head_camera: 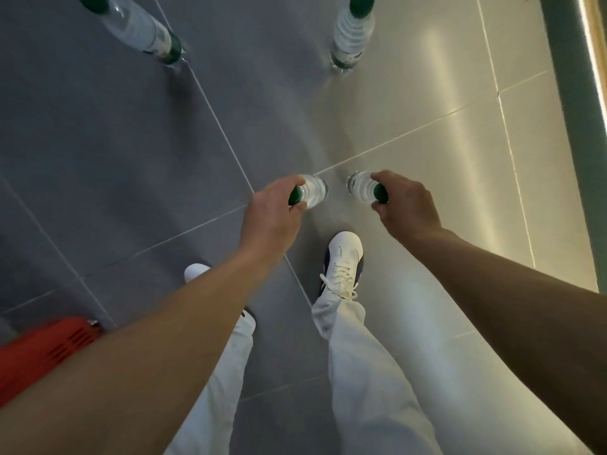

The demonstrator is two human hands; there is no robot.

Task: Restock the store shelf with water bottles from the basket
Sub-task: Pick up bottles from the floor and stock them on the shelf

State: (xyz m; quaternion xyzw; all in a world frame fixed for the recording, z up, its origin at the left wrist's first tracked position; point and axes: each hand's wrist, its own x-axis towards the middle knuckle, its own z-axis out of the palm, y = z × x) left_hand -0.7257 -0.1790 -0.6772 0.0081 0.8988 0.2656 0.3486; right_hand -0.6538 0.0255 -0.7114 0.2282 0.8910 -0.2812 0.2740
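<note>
Both hands (272,208) (404,201) grip one bottle (312,192) (361,188) each, two more (141,31) (351,34) stand on the floor (427,142), so restocking seems unfinished.

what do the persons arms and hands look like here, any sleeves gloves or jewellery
Both forearms are bare from the frame edge down to the wrists; no sleeves come into view. The left hand and right hand wear no gloves, and no rings, watch or wristband show. Whether sleeves sit higher up cannot be told, since the upper arms lie outside the picture.
</note>
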